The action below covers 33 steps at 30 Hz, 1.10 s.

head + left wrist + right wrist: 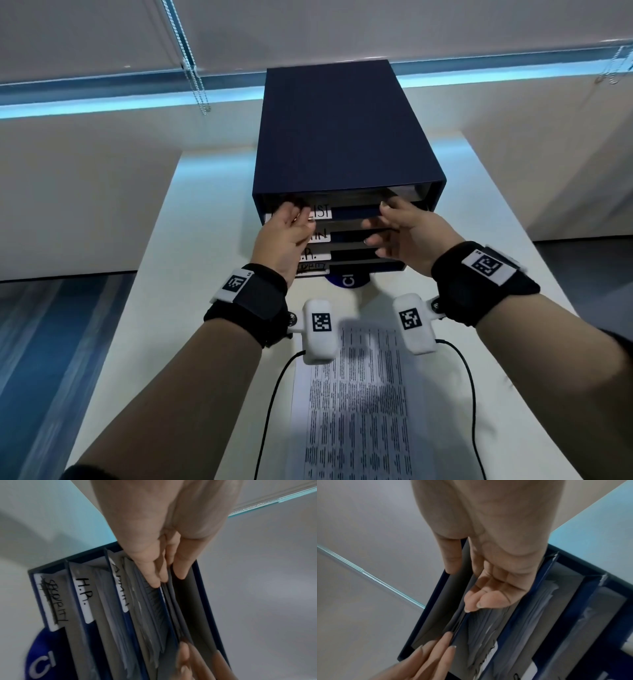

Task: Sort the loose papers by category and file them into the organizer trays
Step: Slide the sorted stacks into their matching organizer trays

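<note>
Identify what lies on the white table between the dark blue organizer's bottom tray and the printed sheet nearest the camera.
A round blue disc with white letters "CI" juts from under the organizer; then bare white table, in the head view.

Cool, even indoor light falls across the white bench (219, 240), with a bright cyan strip glowing beneath the lowered pale window blind (102, 41) at the rear. Soft shadows of the forearms darken the printed white sheet of paper (356, 394) in the foreground. The head view bows straight lines outward toward its edges. Both wrist views are dimmer and greyer: the dark navy blue box-shaped tray organizer (200, 588) is streaked with motion blur, its handwritten white labels (84, 599) soft but partly legible, and the nearest fingers (436, 654) are smeared out of focus.
</note>
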Each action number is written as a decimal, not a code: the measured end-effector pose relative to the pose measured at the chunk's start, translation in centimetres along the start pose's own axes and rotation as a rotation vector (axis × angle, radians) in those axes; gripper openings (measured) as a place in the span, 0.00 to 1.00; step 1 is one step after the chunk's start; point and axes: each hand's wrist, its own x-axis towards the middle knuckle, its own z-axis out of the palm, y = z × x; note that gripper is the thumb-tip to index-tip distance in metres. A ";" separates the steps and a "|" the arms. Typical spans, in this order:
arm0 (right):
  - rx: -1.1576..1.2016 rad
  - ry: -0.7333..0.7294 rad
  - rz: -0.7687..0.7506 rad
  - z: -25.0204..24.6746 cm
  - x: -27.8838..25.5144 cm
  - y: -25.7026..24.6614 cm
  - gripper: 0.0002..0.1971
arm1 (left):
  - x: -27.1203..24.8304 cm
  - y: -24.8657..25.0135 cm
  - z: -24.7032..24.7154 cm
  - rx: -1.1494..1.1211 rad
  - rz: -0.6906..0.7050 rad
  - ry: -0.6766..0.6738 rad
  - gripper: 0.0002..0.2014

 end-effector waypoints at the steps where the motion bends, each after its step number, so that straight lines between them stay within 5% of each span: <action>1: -0.010 0.010 0.014 -0.4 -0.1 0.2 0.10 | -0.1 -0.3 -0.5 0.016 0.005 -0.014 0.25; 7: -0.133 0.068 0.123 -3.4 -1.5 2.6 0.11 | -1.3 -2.6 -4.6 0.369 -0.023 -0.027 0.20; 14: -0.425 0.319 0.533 -8.1 -3.7 9.6 0.09 | -3.3 -8.9 -10.6 0.741 -0.486 0.049 0.15; 19: -0.439 0.494 0.712 -10.0 -5.9 13.8 0.07 | -6.8 -12.4 -11.3 0.867 -0.628 0.039 0.19; 23: -0.432 0.491 0.756 -8.8 -7.4 15.1 0.14 | -8.6 -13.7 -10.5 0.812 -0.628 0.011 0.20; 27: -0.413 0.491 0.682 -8.6 -8.5 15.8 0.16 | -9.0 -14.2 -10.4 1.051 -0.518 -0.121 0.11; 33: -0.439 0.371 0.495 -8.9 -8.7 16.4 0.18 | -8.5 -11.8 -9.8 0.958 -0.345 0.014 0.17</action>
